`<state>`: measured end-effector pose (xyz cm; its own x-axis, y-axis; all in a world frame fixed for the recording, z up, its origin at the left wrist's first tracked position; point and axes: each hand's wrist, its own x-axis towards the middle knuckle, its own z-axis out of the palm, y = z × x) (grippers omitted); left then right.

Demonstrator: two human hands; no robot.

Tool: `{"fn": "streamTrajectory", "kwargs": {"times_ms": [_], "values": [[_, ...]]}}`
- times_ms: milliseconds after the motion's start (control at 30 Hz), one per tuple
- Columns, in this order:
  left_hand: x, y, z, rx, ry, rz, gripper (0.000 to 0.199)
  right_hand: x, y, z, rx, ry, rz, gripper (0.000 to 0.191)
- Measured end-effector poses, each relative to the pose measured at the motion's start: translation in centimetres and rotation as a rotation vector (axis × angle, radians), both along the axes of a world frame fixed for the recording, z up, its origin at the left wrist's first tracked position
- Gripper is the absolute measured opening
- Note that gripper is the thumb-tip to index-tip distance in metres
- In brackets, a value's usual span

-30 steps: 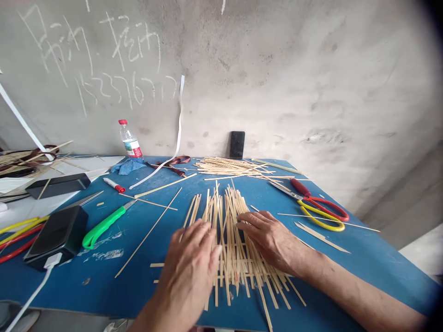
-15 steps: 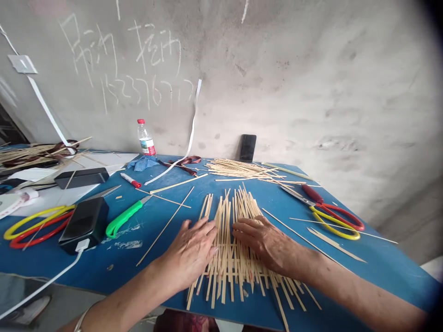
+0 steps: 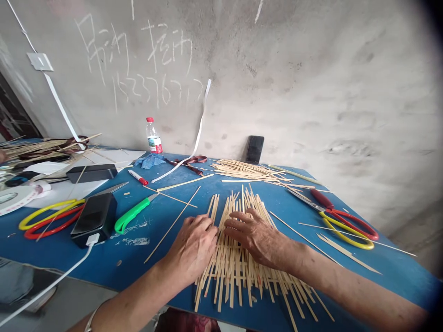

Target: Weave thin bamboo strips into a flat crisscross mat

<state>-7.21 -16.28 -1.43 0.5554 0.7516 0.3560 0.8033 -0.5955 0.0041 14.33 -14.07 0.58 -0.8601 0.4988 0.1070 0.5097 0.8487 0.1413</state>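
A fan of thin bamboo strips (image 3: 238,269), crossed by a few woven strips near the front, lies on the blue table before me. My left hand (image 3: 196,242) is at the left side of this weave, its fingers bent and closed around upright strips; the fingertips are partly hidden. Over the middle and right of the weave rests my right hand (image 3: 254,235), palm down, its fingers stretched out and slightly apart on the strips. Loose bamboo strips (image 3: 247,169) are piled behind the weave.
Scissors with red and yellow handles (image 3: 349,228) lie at right; another pair (image 3: 51,220) lies at left beside a black power bank (image 3: 95,219) with a white cable. A green-handled knife (image 3: 133,214), a red marker (image 3: 138,177), a water bottle (image 3: 154,138) and a phone (image 3: 255,149) are also on the table.
My left fingers have gone from lying flatter to bent around the strips. The right hand has moved left across the weave. The whole view has shifted slightly.
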Motion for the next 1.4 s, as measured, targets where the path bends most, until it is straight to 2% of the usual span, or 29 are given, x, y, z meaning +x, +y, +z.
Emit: {"fn": "streamTrajectory", "kwargs": {"times_ms": [100, 433, 567, 667, 867, 1000, 1167, 1267, 1400], "values": [[-0.1, 0.2, 0.2, -0.003, -0.016, 0.033, 0.026, -0.3, 0.3, 0.2, -0.01, -0.029, -0.024, 0.04], [-0.5, 0.4, 0.5, -0.121, -0.043, 0.13, 0.025, -2.1, 1.2, 1.1, -0.073, -0.061, -0.009, 0.05], [-0.6, 0.3, 0.4, -0.114, -0.039, 0.129, 0.025, -1.9, 1.1, 1.8, -0.118, -0.035, 0.001, 0.041], [-0.7, 0.3, 0.1, -0.106, -0.046, 0.129, 0.025, -1.7, 1.1, 1.9, -0.094, -0.024, 0.001, 0.031], [-0.6, 0.4, -0.2, -0.091, -0.063, 0.126, 0.025, -1.9, 1.0, 1.7, -0.086, -0.063, 0.014, 0.026], [-0.7, 0.3, -0.1, -0.105, -0.076, 0.123, 0.024, -1.8, 1.1, 1.8, -0.116, -0.047, 0.016, 0.026], [-0.6, -0.2, 0.2, -0.152, -0.112, 0.087, 0.011, -1.5, 1.3, 1.7, -0.142, 0.015, 0.042, 0.03], [-0.2, -0.3, 0.2, -0.153, -0.128, 0.064, 0.006, -1.6, 1.3, 1.6, -0.129, -0.004, 0.019, 0.026], [0.3, 0.1, -0.2, -0.12, -0.148, 0.086, 0.012, -1.8, 1.4, 1.4, -0.096, -0.01, 0.013, 0.025]]}}
